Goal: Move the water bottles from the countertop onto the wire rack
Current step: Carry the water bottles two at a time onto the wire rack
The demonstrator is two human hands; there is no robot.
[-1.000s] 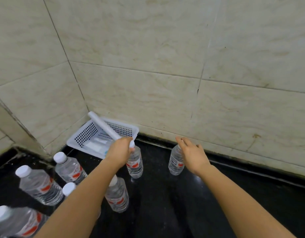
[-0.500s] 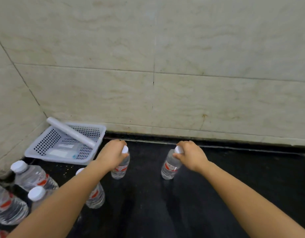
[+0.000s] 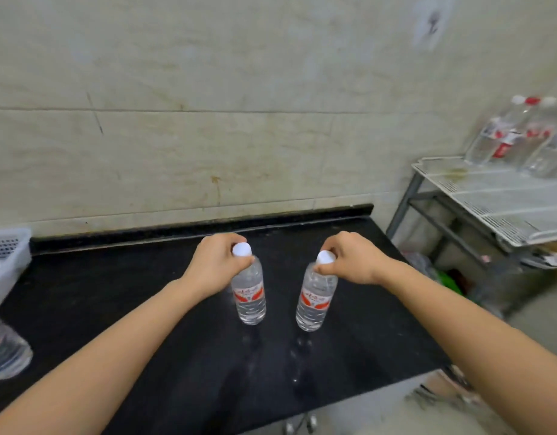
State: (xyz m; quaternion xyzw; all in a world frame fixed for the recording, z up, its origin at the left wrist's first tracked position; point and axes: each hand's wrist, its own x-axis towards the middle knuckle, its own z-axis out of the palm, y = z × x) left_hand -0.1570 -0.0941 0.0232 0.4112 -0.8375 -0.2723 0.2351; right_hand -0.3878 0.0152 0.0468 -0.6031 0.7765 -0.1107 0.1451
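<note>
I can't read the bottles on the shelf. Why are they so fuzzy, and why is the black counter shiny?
Head view: the rack bottles on the wire rack sit at the frame's edge, smeared by blur; the held bottles in the middle are sharper; the glossy countertop mirrors them faintly.

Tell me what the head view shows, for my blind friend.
Two hands each grip a water bottle by the neck at a black counter: the left hand holds the left bottle, the right hand the right bottle. A wire rack on the right carries more bottles; a white basket sits far left.
</note>
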